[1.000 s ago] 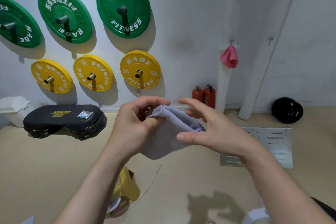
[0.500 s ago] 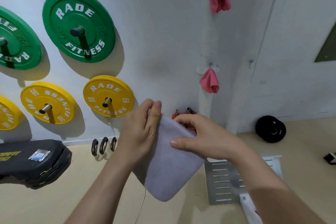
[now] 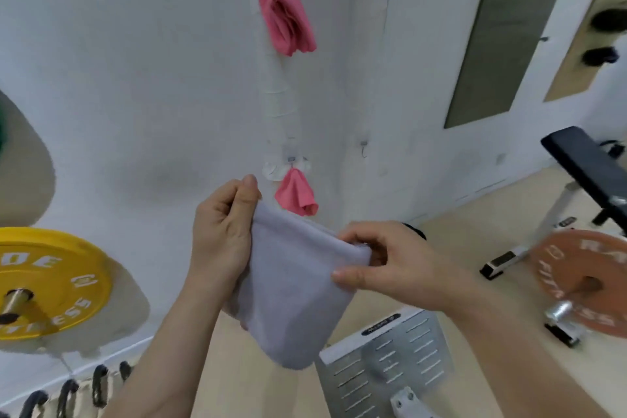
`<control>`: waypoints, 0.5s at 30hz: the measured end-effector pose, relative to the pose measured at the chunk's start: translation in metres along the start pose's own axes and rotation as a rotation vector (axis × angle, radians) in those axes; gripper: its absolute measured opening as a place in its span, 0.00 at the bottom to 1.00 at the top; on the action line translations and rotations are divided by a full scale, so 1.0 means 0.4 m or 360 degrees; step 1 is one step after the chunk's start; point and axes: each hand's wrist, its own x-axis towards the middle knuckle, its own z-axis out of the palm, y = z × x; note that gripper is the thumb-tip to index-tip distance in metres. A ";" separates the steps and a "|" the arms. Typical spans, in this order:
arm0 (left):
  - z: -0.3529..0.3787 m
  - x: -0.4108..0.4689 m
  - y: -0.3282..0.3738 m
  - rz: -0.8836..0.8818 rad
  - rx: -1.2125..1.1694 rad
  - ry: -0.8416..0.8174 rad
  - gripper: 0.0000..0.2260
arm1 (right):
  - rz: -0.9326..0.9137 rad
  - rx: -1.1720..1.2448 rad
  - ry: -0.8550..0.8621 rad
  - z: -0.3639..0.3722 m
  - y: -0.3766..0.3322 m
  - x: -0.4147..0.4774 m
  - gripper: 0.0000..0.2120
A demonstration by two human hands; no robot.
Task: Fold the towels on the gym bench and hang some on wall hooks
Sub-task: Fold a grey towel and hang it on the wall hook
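Lavender towel (image 3: pixel 291 288), folded, hangs at frame centre; we pinch top edge with left hand (image 3: pixel 220 241) and right hand (image 3: pixel 390 268) so fold holds, likely bound for bare hook (image 3: pixel 364 148) right of 2 pink towels (image 3: pixel 295 195).

Free hook (image 3: pixel 364 148) beside lower pink towel (image 3: pixel 296 194), open wall (image 3: pixel 334 166) between, bench (image 3: pixel 583 163) well right

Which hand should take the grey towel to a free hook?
Probably the right hand: it pinches the grey towel at the corner roughly below the bare lower hook. The left hand grips the other corner, nearer the lower pink towel.
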 end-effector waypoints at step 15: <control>0.553 0.329 -0.350 -0.0831 -0.0155 -0.0285 0.24 | -0.0124 0.0008 -0.0010 -0.412 0.332 0.351 0.05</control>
